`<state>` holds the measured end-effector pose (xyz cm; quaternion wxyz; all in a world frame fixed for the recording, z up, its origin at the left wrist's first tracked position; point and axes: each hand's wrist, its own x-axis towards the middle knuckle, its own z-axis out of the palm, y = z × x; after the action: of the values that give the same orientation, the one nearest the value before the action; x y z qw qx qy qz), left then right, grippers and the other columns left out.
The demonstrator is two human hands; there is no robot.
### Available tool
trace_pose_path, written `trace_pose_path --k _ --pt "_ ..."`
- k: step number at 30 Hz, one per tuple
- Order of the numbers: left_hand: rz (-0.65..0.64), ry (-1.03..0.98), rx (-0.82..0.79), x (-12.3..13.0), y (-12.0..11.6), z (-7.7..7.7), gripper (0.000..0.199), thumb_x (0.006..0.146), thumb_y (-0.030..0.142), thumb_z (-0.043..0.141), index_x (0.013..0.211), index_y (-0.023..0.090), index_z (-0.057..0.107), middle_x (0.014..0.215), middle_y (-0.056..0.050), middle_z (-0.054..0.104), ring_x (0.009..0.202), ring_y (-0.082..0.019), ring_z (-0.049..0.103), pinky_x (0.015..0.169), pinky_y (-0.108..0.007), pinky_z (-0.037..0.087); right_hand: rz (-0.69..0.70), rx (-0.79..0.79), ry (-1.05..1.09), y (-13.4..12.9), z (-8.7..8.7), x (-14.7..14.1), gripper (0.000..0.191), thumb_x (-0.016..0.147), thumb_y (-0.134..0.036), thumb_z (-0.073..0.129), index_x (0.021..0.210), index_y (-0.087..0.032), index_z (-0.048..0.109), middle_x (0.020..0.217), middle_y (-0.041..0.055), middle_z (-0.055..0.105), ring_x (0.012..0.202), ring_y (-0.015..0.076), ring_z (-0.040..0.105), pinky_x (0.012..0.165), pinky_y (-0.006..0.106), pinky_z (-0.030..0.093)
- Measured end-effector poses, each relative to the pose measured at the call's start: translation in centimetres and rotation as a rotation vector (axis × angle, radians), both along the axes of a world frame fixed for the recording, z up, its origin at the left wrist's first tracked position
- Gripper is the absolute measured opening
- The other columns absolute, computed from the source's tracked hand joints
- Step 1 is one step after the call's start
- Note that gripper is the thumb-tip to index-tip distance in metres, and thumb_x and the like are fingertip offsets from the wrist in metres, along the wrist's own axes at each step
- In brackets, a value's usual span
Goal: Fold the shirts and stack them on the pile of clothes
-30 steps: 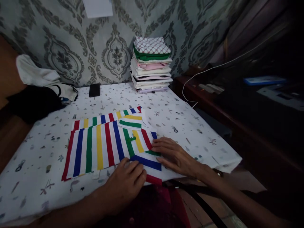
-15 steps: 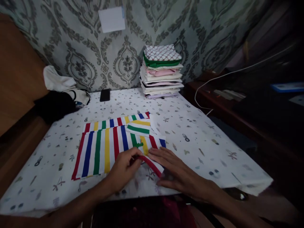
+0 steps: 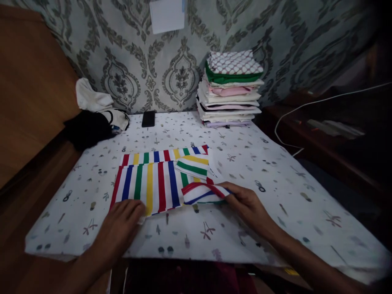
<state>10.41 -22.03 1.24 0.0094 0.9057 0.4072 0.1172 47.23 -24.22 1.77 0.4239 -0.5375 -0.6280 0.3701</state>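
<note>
At lower left, the left hand (image 3: 127,218) is lying loosely open, palm down, fingers close together, on the near left corner of a striped shirt (image 3: 153,185). The shirt is resting partly folded at the center of the frame, on a white printed cloth (image 3: 190,241), its stripes showing red, blue, green and yellow. Just right of center, the right hand (image 3: 241,200) is closing in a pinch on the end of the shirt's near sleeve (image 3: 205,192).
</note>
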Motion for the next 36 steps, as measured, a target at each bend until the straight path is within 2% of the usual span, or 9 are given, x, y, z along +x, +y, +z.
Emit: trace_pose_path --k 3,6,8,11,17,22,25,30,36 --pt "0.133 -0.04 -0.128 -2.7 2.5 1.7 0.029 0.093 0.02 0.04 0.101 0.025 0.067 0.103 -0.006 0.073 0.092 -0.025 0.066 0.082 -0.039 0.053 -0.054 -0.063 0.058 2.3 1.4 -0.3 0.039 0.089 -0.057 0.058 0.099 -0.023 0.075 0.087 0.0045 0.073 0.073 0.0201 0.067 0.063 0.029 0.057" --pt "0.293 -0.19 -0.442 -3.9 6.7 3.2 0.033 0.092 0.049 0.047 0.104 0.025 0.067 0.094 -0.003 0.072 0.078 -0.022 0.064 0.069 -0.032 0.053 -0.153 -0.21 0.137 5.7 2.1 -0.6 0.038 0.084 -0.059 0.064 0.089 -0.021 0.073 0.074 0.003 0.069 0.065 0.0191 0.064 0.056 0.03 0.055" --pt "0.388 -0.268 -0.588 -4.0 9.3 3.4 0.045 0.084 0.063 0.052 0.1 0.024 0.068 0.079 -0.001 0.068 0.065 -0.019 0.057 0.057 -0.028 0.048 -0.236 -0.331 0.194 7.8 2.0 -0.7 0.035 0.083 -0.055 0.067 0.083 -0.021 0.071 0.072 0.0039 0.069 0.068 0.0208 0.065 0.059 0.032 0.056" --pt "0.473 -0.344 -0.604 -3.9 11.5 2.5 0.052 0.071 0.069 0.061 0.093 0.023 0.069 0.078 -0.002 0.066 0.062 -0.017 0.052 0.053 -0.027 0.043 -0.332 -0.46 0.274 9.7 1.3 -0.4 0.029 0.082 -0.049 0.069 0.081 -0.02 0.071 0.079 0.006 0.072 0.078 0.0231 0.068 0.067 0.034 0.057" --pt "0.57 -0.452 -0.561 -4.3 10.7 0.9 0.055 0.068 0.069 0.062 0.1 0.024 0.069 0.062 0.002 0.051 0.057 -0.017 0.046 0.05 -0.027 0.039 -0.375 -0.404 0.283 8.8 -0.3 0.9 0.03 0.091 -0.046 0.059 0.111 -0.026 0.071 0.101 0.0049 0.074 0.092 0.0204 0.068 0.079 0.033 0.056" --pt "0.598 -0.411 -0.535 -3.7 10.0 1.9 0.056 0.069 0.067 0.061 0.104 0.024 0.068 0.058 0.004 0.046 0.057 -0.018 0.046 0.051 -0.028 0.039 -0.135 -0.391 0.36 8.7 0.0 1.3 0.018 0.089 -0.032 0.064 0.103 -0.029 0.075 0.106 0.0037 0.075 0.096 0.0194 0.07 0.088 0.037 0.059" --pt "0.605 -0.382 -0.558 -3.0 9.8 2.5 0.051 0.068 0.063 0.062 0.102 0.025 0.069 0.064 0.002 0.055 0.059 -0.019 0.048 0.052 -0.03 0.042 -0.063 -0.427 0.224 9.1 0.6 1.1 0.012 0.085 -0.024 0.068 0.09 -0.026 0.079 0.107 0.0048 0.075 0.098 0.021 0.07 0.088 0.039 0.06" --pt "0.608 -0.49 -0.443 -2.6 9.7 2.3 0.047 0.07 0.063 0.06 0.099 0.027 0.068 0.086 0.0 0.068 0.064 -0.018 0.052 0.059 -0.031 0.047 -0.033 -0.225 0.101 9.3 0.3 1.1 0.029 0.089 -0.017 0.06 0.107 -0.032 0.077 0.127 0.0015 0.067 0.11 0.0199 0.066 0.093 0.041 0.059" --pt "0.611 -0.212 -0.43 -3.4 10.2 1.6 0.049 0.077 0.065 0.052 0.104 0.027 0.068 0.062 0.0 0.06 0.057 -0.023 0.056 0.052 -0.033 0.047 -0.113 -0.115 -0.228 9.2 -0.7 1.8 0.033 0.09 -0.018 0.058 0.117 -0.029 0.073 0.127 0.006 0.066 0.115 0.0249 0.063 0.1 0.049 0.053"
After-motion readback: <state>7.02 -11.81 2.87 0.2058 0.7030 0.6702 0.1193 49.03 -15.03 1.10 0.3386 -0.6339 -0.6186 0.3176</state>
